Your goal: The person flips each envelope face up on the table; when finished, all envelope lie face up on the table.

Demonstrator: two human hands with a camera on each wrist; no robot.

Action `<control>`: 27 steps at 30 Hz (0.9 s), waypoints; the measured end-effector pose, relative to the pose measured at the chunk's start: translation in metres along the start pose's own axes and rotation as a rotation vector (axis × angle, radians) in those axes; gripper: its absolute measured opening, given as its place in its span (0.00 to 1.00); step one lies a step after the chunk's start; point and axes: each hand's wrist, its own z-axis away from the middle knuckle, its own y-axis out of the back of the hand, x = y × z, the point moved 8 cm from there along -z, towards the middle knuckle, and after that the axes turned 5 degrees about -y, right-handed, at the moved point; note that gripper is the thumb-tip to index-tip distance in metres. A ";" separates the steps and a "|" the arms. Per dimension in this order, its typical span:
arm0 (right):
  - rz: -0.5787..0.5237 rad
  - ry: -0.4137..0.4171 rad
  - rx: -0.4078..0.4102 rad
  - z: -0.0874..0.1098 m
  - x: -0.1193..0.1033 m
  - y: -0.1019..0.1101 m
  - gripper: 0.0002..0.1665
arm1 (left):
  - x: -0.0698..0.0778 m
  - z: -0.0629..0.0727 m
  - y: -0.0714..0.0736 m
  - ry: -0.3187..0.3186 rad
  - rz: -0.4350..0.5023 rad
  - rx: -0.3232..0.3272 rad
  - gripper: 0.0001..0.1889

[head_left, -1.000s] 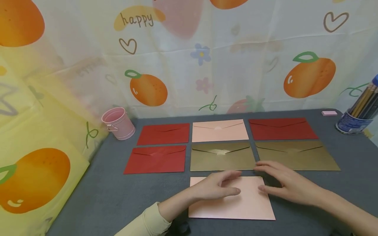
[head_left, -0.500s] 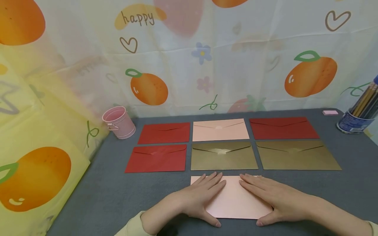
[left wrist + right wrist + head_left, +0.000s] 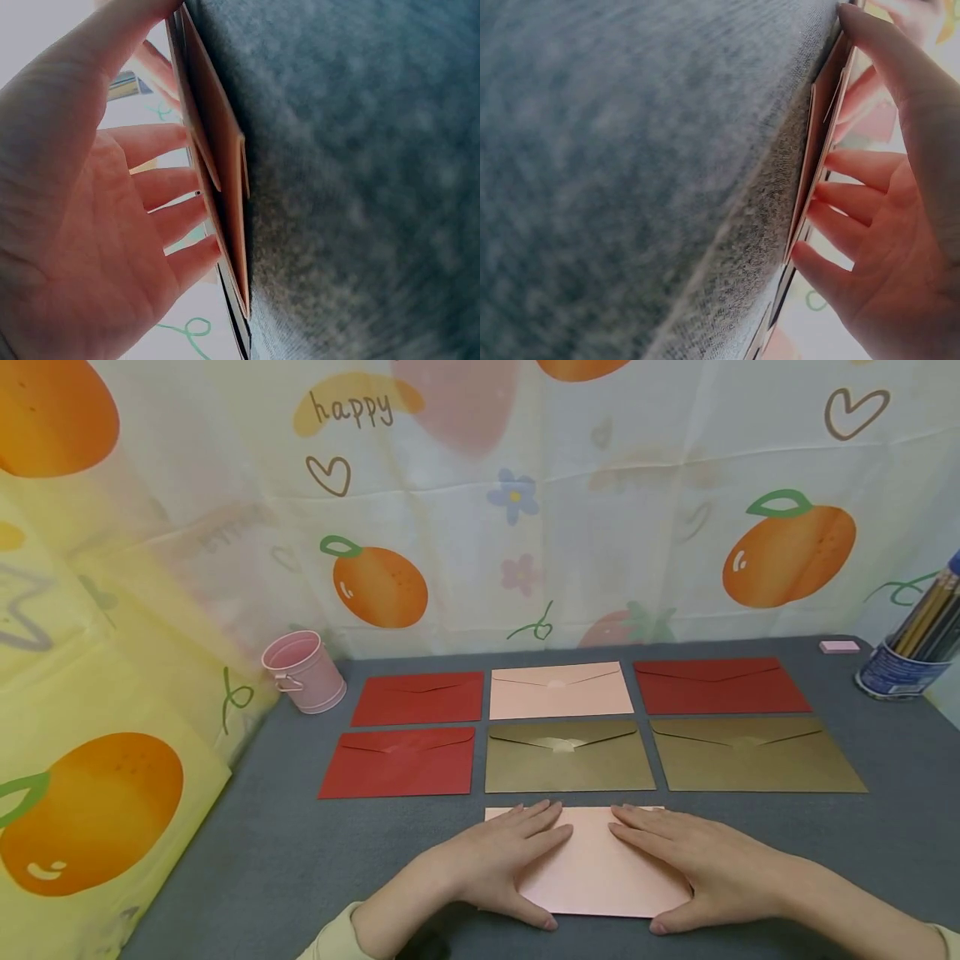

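Note:
A pink envelope (image 3: 592, 868) lies at the near middle, its plain face up. My left hand (image 3: 498, 864) rests on its left part, fingers straight and spread, the thumb at the near edge. On the right part my right hand (image 3: 701, 864) rests the same way, its thumb also at the near edge. Seen edge-on in the left wrist view, the envelope (image 3: 217, 120) has loose folds on its underside, and the left fingertips touch its upper face. The right wrist view shows the right fingertips against that face too. Both hands cover the envelope's side edges.
Beyond it lie two rows of envelopes: red (image 3: 418, 698), pink (image 3: 561, 691) and dark red (image 3: 720, 687) behind, red (image 3: 397, 763) and two gold ones (image 3: 570, 768) in front. A pink bucket (image 3: 303, 672) stands back left, a pencil-filled can (image 3: 900, 672) back right, near an eraser-like pink block (image 3: 838, 647).
A second ago both hands hovered over the pink envelope. They then came down onto it, the left moving leftward and nearer. Over the last half second they have hardly moved.

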 end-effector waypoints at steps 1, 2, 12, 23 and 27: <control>0.000 0.000 0.000 0.000 0.000 0.000 0.53 | 0.000 0.000 0.000 -0.003 -0.003 0.005 0.49; -0.002 -0.001 -0.002 0.000 0.000 0.000 0.53 | 0.000 0.000 0.001 -0.007 -0.008 0.010 0.49; -0.108 -0.033 -0.026 0.000 0.000 0.008 0.45 | -0.001 0.005 0.005 0.022 0.143 0.026 0.40; -0.280 0.022 0.067 0.001 0.002 0.028 0.30 | 0.005 0.014 0.029 -0.099 0.249 0.185 0.26; -0.339 0.073 0.083 0.002 0.003 0.032 0.27 | 0.007 0.020 0.039 -0.159 0.289 0.257 0.21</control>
